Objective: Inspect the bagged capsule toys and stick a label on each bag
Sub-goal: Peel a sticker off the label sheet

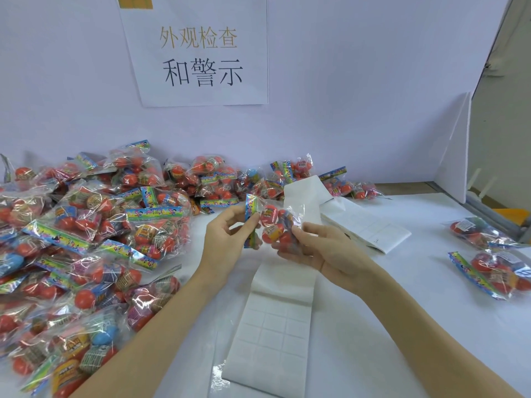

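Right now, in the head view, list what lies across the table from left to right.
Pile of bagged capsule toys → left hand → held bag → right hand → folded label stack → two separate bags.

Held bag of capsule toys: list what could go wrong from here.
1. The held bag, gripped by the left hand and right hand, has crinkly film; a label may wrinkle.
2. The unlabelled pile lies near the label strip; bags could slide onto it.
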`<state>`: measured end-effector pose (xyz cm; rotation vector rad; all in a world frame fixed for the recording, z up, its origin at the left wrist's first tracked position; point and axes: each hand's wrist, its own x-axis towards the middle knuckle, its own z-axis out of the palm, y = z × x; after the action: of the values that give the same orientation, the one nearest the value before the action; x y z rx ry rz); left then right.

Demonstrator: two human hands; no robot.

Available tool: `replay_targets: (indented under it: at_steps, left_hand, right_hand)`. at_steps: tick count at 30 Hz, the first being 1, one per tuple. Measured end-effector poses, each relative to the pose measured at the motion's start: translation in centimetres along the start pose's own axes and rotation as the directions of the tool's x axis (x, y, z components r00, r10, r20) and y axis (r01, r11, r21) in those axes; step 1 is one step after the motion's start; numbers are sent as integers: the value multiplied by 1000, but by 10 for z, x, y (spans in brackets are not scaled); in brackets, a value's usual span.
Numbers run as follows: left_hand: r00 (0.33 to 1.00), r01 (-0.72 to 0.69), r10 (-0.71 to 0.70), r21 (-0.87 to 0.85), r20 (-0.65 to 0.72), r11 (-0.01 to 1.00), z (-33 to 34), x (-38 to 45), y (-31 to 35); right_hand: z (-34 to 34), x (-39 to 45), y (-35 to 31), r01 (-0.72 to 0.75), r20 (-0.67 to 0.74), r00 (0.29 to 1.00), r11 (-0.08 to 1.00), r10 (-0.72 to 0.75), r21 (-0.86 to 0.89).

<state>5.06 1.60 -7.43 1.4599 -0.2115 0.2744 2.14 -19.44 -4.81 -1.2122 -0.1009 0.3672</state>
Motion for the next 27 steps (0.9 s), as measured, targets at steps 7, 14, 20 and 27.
replay_targets:
  at_steps: [7, 14, 20, 27]
  left_hand:
    - [994, 21, -17, 37, -104, 999, 6, 1, -2]
    - [998, 68, -66, 116, -24, 991, 4, 0, -2]
    - [967, 197, -193, -7, 169, 980, 3, -2, 4]
    - [980, 147, -135, -68, 148, 987, 0, 2, 2]
  right_hand:
    - [-1, 2, 0, 72, -69, 995, 996, -76, -60]
    - [-5, 4, 1, 99, -186, 973, 977, -134, -186]
    - [0, -1, 0, 149, -83, 976, 895, -201, -421]
    - [3, -2, 2, 176, -145, 950, 857, -277, -484]
